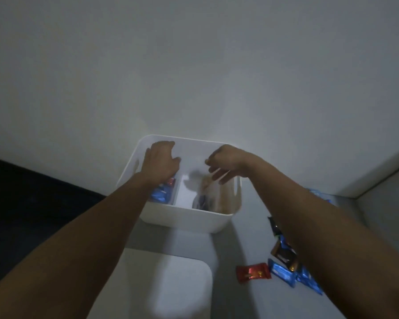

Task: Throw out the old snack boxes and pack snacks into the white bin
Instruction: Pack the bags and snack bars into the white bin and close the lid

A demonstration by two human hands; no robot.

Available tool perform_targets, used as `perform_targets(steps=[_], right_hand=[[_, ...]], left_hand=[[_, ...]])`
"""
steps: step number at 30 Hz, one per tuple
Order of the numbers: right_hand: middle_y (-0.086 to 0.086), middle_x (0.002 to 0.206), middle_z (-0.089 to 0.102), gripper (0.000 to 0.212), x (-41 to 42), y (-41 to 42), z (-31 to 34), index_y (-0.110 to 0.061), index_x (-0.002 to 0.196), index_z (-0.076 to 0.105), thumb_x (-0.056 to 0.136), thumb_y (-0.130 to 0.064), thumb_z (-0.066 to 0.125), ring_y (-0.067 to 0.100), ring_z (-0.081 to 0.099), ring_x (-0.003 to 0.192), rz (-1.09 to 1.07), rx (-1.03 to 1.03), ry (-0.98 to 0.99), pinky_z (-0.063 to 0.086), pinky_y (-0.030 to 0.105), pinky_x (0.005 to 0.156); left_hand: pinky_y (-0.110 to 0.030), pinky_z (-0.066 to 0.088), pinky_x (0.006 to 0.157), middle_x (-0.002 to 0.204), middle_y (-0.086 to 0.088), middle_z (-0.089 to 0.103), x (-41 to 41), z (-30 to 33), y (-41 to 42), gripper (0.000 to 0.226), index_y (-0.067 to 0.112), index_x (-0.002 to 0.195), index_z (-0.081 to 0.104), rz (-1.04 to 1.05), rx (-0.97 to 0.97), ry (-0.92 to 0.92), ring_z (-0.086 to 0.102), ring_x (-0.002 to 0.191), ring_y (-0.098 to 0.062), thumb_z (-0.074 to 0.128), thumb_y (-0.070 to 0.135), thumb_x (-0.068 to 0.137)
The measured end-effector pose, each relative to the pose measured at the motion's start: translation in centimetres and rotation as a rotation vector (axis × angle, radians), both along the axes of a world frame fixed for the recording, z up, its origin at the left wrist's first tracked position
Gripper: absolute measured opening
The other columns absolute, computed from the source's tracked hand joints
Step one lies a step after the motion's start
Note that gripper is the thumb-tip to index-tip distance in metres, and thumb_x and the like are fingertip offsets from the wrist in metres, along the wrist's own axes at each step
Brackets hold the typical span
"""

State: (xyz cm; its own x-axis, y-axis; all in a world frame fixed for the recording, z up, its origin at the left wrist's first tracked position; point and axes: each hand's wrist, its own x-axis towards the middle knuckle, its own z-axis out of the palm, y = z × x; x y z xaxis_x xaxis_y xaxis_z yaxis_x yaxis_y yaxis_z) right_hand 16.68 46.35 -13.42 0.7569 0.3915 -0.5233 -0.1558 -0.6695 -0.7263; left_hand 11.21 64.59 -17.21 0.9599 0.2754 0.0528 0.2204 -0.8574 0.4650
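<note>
Packing step: left hand (161,162) grips the white plastic bin (187,218); right hand (224,164) hangs loose-fingered, empty; next, gather foil-wrapped snacks (283,270) off the bench (244,302).

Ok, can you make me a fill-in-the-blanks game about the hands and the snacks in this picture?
1. Both hands are over the white ____.
2. The left hand is above the ____ packets inside the bin.
3. The red snack lies ____ the bin, on the counter.
4. The right hand has its fingers ____, holding nothing.

Missing words: bin; blue; outside; spread
</note>
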Motion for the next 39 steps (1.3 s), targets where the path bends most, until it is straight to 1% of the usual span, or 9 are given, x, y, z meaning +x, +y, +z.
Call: perform_targets(steps=[12,17,23,26,30,32,35,37,39], right_hand=[[0.015,0.107,0.069,0.033,-2.0,-16.4,4.4,0.001,0.121,0.058,0.096,-0.019,0.055,0.028,0.072,0.088,-0.114,-0.059,-0.073,0.058,0.049,0.083],[0.014,0.108,0.071,0.032,-2.7,-22.7,2.9,0.000,0.119,0.060,0.094,-0.020,0.059,0.030,0.072,0.093,-0.164,-0.110,-0.044,0.058,0.048,0.083],[0.012,0.105,0.070,0.030,-3.8,-29.0,-1.6,-0.001,0.113,0.063,0.090,-0.020,0.064,0.026,0.070,0.087,-0.200,-0.191,0.026,0.060,0.043,0.077],[0.015,0.115,0.065,0.037,-4.9,-31.2,-4.3,-0.004,0.115,0.062,0.085,-0.024,0.069,0.032,0.064,0.102,-0.180,-0.298,0.071,0.059,0.047,0.073],[0.016,0.128,0.053,0.055,-7.1,-33.0,-8.2,-0.005,0.127,0.051,0.081,-0.024,0.075,0.040,0.055,0.113,-0.194,-0.380,0.121,0.052,0.042,0.050],[0.010,0.123,0.055,0.056,-8.4,-33.4,-10.5,-0.007,0.127,0.050,0.080,-0.025,0.076,0.038,0.054,0.117,-0.191,-0.384,0.136,0.052,0.038,0.059],[0.014,0.140,0.040,0.092,-10.1,-33.5,-14.3,-0.021,0.141,0.036,0.066,-0.049,0.082,0.035,0.039,0.129,-0.143,-0.487,0.062,0.043,0.046,0.102],[0.016,0.148,0.020,0.111,-10.8,-33.5,-16.8,-0.031,0.146,0.024,0.057,-0.060,0.082,0.039,0.026,0.136,-0.144,-0.501,0.067,0.034,0.048,0.112],[0.017,0.154,0.004,0.115,-11.5,-33.4,-18.1,-0.034,0.149,0.017,0.057,-0.062,0.081,0.043,0.017,0.139,-0.138,-0.495,0.057,0.029,0.049,0.115]], left_hand=[[-0.034,0.045,0.102,0.130,-0.008,0.061,0.3,3.6,-17.1,0.061,0.012,0.137,0.050,-0.313,-0.136,0.016,0.057,0.118,-0.023,0.069,0.023,0.080],[-0.031,0.047,0.097,0.127,-0.009,0.061,-0.6,1.8,-23.0,0.064,0.012,0.138,0.049,-0.371,-0.167,0.095,0.059,0.111,-0.024,0.071,0.024,0.079],[-0.035,0.045,0.101,0.137,-0.010,0.053,-2.8,-3.4,-27.7,0.075,0.011,0.141,0.044,-0.407,-0.146,0.267,0.054,0.120,-0.025,0.076,0.029,0.076],[-0.038,0.041,0.104,0.143,-0.013,0.043,-4.7,-6.7,-28.7,0.088,0.011,0.145,0.035,-0.328,-0.130,0.388,0.047,0.127,-0.029,0.077,0.041,0.074],[-0.047,0.033,0.107,0.146,-0.019,0.024,-7.6,-11.8,-29.1,0.114,0.011,0.145,0.024,-0.001,-0.076,0.607,0.028,0.135,-0.038,0.071,0.071,0.060],[-0.050,0.029,0.109,0.150,-0.021,0.010,-8.8,-13.8,-29.8,0.120,0.012,0.146,0.019,0.078,-0.153,0.645,0.019,0.138,-0.042,0.074,0.070,0.057],[-0.056,0.019,0.113,0.155,-0.019,-0.022,-10.0,-15.9,-31.4,0.133,0.018,0.152,0.001,0.090,-0.214,0.666,-0.001,0.144,-0.044,0.076,0.070,0.056],[-0.059,0.019,0.111,0.154,-0.017,-0.028,-10.6,-16.9,-32.8,0.133,0.025,0.152,-0.003,0.079,-0.171,0.637,-0.003,0.145,-0.042,0.074,0.073,0.054],[-0.061,0.017,0.112,0.155,-0.015,-0.028,-11.0,-17.7,-34.2,0.130,0.031,0.151,-0.005,0.045,-0.124,0.584,-0.006,0.146,-0.041,0.074,0.072,0.056]])
